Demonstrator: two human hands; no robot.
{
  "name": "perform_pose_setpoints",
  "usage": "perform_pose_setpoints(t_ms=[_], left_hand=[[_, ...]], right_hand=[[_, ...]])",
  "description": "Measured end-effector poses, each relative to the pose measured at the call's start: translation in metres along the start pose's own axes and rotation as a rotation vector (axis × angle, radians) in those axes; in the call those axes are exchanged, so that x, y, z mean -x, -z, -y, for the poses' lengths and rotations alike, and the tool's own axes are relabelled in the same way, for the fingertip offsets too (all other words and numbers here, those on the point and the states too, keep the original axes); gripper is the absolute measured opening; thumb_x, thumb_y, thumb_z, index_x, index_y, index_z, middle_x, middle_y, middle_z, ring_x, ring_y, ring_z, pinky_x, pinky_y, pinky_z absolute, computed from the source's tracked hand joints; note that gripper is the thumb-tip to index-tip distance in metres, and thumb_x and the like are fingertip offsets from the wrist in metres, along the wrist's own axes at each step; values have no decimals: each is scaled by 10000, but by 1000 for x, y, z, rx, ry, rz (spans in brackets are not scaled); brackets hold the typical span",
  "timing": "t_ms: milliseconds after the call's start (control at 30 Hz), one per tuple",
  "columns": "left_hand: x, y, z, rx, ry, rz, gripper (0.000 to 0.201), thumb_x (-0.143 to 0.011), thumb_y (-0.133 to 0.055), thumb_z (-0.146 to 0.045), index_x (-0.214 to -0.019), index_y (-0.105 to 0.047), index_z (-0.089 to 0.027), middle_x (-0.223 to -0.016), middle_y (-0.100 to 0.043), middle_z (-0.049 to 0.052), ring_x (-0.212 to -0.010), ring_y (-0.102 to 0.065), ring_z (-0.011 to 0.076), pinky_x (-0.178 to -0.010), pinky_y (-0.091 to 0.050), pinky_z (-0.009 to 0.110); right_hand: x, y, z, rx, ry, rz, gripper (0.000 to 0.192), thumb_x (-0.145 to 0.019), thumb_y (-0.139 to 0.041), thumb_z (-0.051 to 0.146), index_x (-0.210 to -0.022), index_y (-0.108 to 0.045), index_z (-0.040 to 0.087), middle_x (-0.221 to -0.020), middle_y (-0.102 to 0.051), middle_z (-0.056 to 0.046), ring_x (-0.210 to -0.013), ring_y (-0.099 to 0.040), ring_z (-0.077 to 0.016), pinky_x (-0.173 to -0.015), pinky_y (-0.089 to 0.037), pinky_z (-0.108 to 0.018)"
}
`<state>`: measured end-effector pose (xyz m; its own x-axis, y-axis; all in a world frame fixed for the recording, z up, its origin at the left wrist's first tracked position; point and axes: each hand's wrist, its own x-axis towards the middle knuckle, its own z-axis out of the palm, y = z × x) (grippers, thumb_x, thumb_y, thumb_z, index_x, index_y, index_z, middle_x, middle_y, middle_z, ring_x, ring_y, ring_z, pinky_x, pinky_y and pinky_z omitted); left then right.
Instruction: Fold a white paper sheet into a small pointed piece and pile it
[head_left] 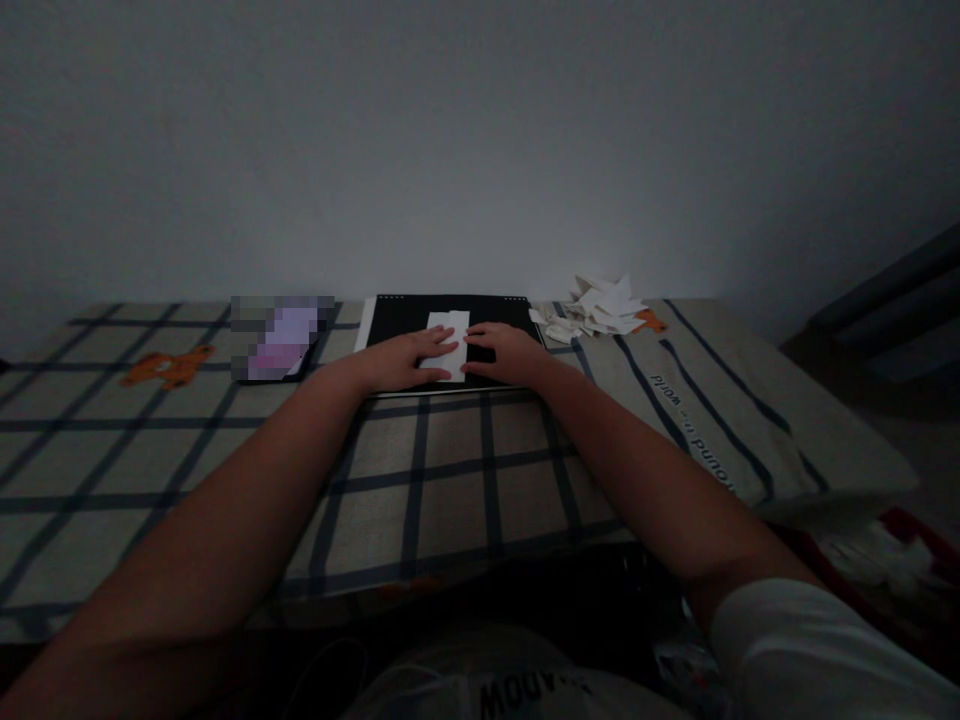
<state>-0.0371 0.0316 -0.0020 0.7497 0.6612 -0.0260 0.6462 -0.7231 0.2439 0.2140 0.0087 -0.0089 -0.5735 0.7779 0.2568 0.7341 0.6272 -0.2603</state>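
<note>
Nearest of all, at the bottom edge of the view, lies the person's pale garment (pixel 495 680) with dark lettering, and a white sleeve (pixel 817 650) covers the right upper arm. Both bare forearms reach forward over a checked cloth (pixel 450 500) of beige with dark blue lines, which covers the surface ahead. On the right the cloth drops away at its edge, and there something red and white (pixel 892 555) lies lower down, too dim to name.

Further on, the left hand (pixel 409 358) lies flat with its fingers stretched out and pressed down on the near left part of a white paper (pixel 448 330). The right hand (pixel 504 352) lies flat beside it, fingers together, its fingertips touching the paper's right edge. Neither hand pinches anything. The paper, an upright strip, rests on a black board (pixel 397 315), which lies on the cloth close to the wall; the hands hide the paper's lower end and the board's near edge.

Left of the board sits a blurred, pinkish item (pixel 281 338), and further left an orange animal figure (pixel 166 366) is printed on the cloth. Right of the board, just beside it, is a heap of white paper pieces (pixel 596 308), with a small orange figure (pixel 649 321) at its right. Behind everything stands a plain grey wall (pixel 480 140).
</note>
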Motion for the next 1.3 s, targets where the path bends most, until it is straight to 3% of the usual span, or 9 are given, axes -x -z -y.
perform_pose_setpoints(t_ms=[100,267,433,767,1033,1300], left_hand=[[1,-1,-4,-27,-11,-46,704,-954,-515,-577,-1532,-462,-179,-1648,-326,115,-1534,-298,242,-1240,-248,391],[2,0,-25,-118,-27,-173,607,-953,-539,-538,-1438,-585,-176,-1523,-531,131,-1388,-491,313,-1169,-358,465],[-3,1,-34,-161,-20,-236,533,-960,-519,-532,-1340,-670,-191,-1368,-672,103,-1181,-615,302,-1071,-443,450],[-2,-4,-19,-184,-1,-273,717,-877,-556,-684,-1333,-679,-144,-1398,-646,133,-1281,-557,339,-1128,-403,473],[-5,-3,-10,-110,128,-267,832,-795,-635,-727,-1401,-628,-157,-1434,-619,129,-1322,-516,347,-1134,-398,465],[-8,0,-15,-222,219,-209,898,-834,-565,-745,-1500,-506,-145,-1554,-499,117,-1374,-461,353,-1150,-349,436]], right_hand=[[2,2,3,40,20,-24,575,-931,-650,450,-1418,-598,150,-1490,-552,-167,-1364,-521,-305,-1123,-440,-478],[2,0,4,18,79,-42,445,-976,-587,395,-1377,-637,207,-1509,-551,-118,-1379,-521,-266,-1130,-428,-458],[1,-2,0,8,109,-27,439,-963,-610,364,-1368,-650,197,-1464,-595,-124,-1363,-553,-263,-1133,-434,-455],[1,2,-8,-23,211,25,445,-916,-678,316,-1343,-666,192,-1433,-609,-100,-1418,-496,-261,-1180,-403,-457],[-1,0,-11,-73,193,41,458,-915,-683,336,-1351,-660,198,-1426,-611,-102,-1428,-482,-262,-1191,-394,-460],[-1,-2,-13,-99,199,36,493,-913,-674,352,-1363,-649,150,-1431,-600,-138,-1422,-488,-271,-1201,-378,-449]])
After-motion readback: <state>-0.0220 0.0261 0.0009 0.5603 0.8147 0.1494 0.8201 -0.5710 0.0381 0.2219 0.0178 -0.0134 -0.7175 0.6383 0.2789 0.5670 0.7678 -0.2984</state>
